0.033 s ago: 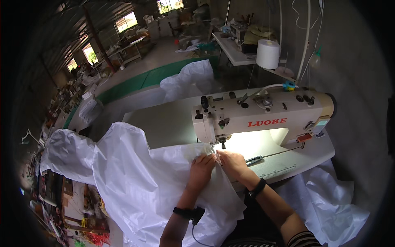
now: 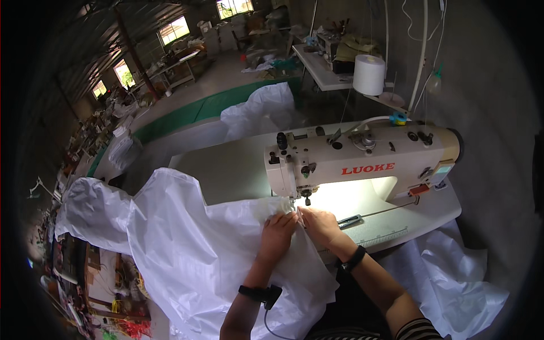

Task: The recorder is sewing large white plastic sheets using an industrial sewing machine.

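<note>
A large white sheet of thin, shiny fabric (image 2: 175, 226) drapes over the left of the sewing machine's bed and down toward my lap. Its edge is gathered beneath the needle area of the white sewing machine (image 2: 351, 153). My left hand (image 2: 277, 233) grips the fabric just left and in front of the presser foot, fingers bent together. Close beside it, my right hand (image 2: 322, 228) pinches the fabric's edge near the needle; its fingertips are partly hidden. On the bed right of that hand lies a small thread snipper (image 2: 350, 221).
A white thread cone (image 2: 369, 75) stands behind the machine, near a side table (image 2: 323, 71) with clutter. More white fabric (image 2: 447, 277) hangs at the right of the bed. Another white bundle (image 2: 260, 107) lies behind, by a green strip (image 2: 195, 110). Tangled scraps (image 2: 133, 328) are at lower left.
</note>
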